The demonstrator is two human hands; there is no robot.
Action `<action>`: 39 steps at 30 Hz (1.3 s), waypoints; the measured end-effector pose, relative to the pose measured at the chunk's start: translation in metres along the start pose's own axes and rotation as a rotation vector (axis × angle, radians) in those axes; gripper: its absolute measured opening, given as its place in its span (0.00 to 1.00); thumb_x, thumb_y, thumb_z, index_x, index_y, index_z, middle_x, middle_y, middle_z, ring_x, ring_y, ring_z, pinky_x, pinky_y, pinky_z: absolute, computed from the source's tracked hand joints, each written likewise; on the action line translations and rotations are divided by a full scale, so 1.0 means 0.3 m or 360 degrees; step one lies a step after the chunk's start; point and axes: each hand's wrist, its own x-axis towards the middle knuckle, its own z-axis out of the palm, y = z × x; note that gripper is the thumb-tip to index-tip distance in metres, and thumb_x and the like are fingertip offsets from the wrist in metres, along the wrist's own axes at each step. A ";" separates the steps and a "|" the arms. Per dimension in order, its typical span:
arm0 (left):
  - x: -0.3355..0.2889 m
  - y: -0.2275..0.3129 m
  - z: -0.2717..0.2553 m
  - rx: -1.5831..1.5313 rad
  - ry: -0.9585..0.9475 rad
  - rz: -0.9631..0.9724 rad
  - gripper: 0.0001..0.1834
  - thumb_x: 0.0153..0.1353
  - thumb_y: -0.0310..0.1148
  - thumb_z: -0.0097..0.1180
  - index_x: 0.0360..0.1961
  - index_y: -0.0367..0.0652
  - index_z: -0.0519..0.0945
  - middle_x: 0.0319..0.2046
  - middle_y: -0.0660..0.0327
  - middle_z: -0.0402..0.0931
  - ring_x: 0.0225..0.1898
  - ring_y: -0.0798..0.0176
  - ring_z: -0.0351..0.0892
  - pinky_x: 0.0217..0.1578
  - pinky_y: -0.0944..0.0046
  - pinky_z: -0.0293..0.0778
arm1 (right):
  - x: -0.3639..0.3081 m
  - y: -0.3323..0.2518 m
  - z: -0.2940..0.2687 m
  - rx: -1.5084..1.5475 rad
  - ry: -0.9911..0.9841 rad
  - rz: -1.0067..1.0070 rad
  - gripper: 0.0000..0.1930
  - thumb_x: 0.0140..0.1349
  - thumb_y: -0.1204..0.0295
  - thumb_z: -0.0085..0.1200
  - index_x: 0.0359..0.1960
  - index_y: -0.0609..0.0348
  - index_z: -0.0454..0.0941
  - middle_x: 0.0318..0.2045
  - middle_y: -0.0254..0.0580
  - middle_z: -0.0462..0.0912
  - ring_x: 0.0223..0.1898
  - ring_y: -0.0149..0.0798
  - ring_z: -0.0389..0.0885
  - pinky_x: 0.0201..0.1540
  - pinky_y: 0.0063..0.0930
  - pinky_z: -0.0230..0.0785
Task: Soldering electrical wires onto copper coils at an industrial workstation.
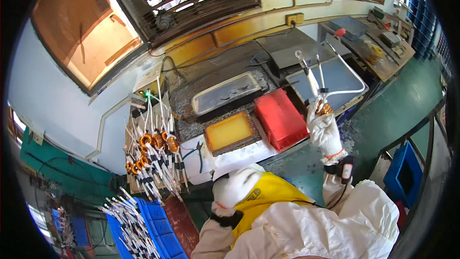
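Note:
My right hand [324,127], in a white knit glove, is closed around a copper-wound ring coil [325,108]. White-sleeved leads [353,91] run up from that coil, one bending wide to the right, above a grey tray. My left hand [234,185], also gloved in white, is close to my body beside the yellow apron [268,194]; its fingers cannot be made out. In front of it lie blue-handled pliers [200,157] on a white surface. Farther left, several similar coils [153,141] with white leads lie heaped on a board.
A shallow tray of yellow material [230,133] stands beside a red box [281,120]. Behind them is a rectangular pot with a silvery surface [226,95]. A blue crate [162,232] full of white leads is at lower left. A wooden bench [393,62] stands far right.

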 end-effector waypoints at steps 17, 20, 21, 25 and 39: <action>0.516 0.253 0.547 -0.3279 -0.1607 -0.0283 0.18 0.64 0.40 0.39 0.51 0.41 0.65 0.37 0.54 0.72 0.39 0.60 0.74 0.42 0.65 0.71 | -0.166 0.055 -0.161 0.0562 -0.0295 0.0216 0.17 0.47 0.72 0.54 0.41 0.52 0.72 0.13 0.15 0.67 0.17 0.18 0.61 0.28 0.14 0.56; 0.501 0.356 0.577 -0.2707 -0.1026 -0.0479 0.21 0.62 0.47 0.39 0.47 0.42 0.67 0.36 0.55 0.72 0.38 0.60 0.73 0.39 0.64 0.72 | -0.217 0.005 -0.174 0.0530 -0.0344 0.0167 0.15 0.46 0.71 0.55 0.38 0.50 0.71 0.12 0.16 0.67 0.17 0.18 0.61 0.26 0.14 0.56; 0.499 0.317 0.616 -0.2827 -0.1353 -0.0430 0.22 0.62 0.47 0.37 0.48 0.41 0.66 0.39 0.55 0.72 0.41 0.59 0.73 0.41 0.61 0.72 | -0.250 -0.012 -0.170 0.0272 -0.0276 0.0076 0.14 0.49 0.63 0.53 0.38 0.51 0.71 0.12 0.18 0.67 0.14 0.18 0.60 0.22 0.15 0.55; 0.485 -0.008 0.712 -0.2048 -0.0886 -0.0412 0.15 0.58 0.42 0.47 0.38 0.41 0.72 0.31 0.62 0.74 0.32 0.62 0.74 0.35 0.65 0.70 | -0.280 0.031 -0.139 -0.0557 0.0029 0.0157 0.29 0.54 0.38 0.39 0.35 0.53 0.71 0.12 0.26 0.68 0.05 0.22 0.57 0.10 0.16 0.51; 0.415 0.269 0.553 -0.0794 -0.0748 -0.0341 0.11 0.56 0.37 0.51 0.29 0.38 0.76 0.20 0.68 0.71 0.21 0.76 0.67 0.23 0.73 0.62 | -0.362 -0.109 0.185 -0.5069 0.0418 -0.2791 0.17 0.42 0.80 0.49 0.38 0.56 0.75 0.42 0.44 0.76 0.43 0.46 0.74 0.45 0.34 0.66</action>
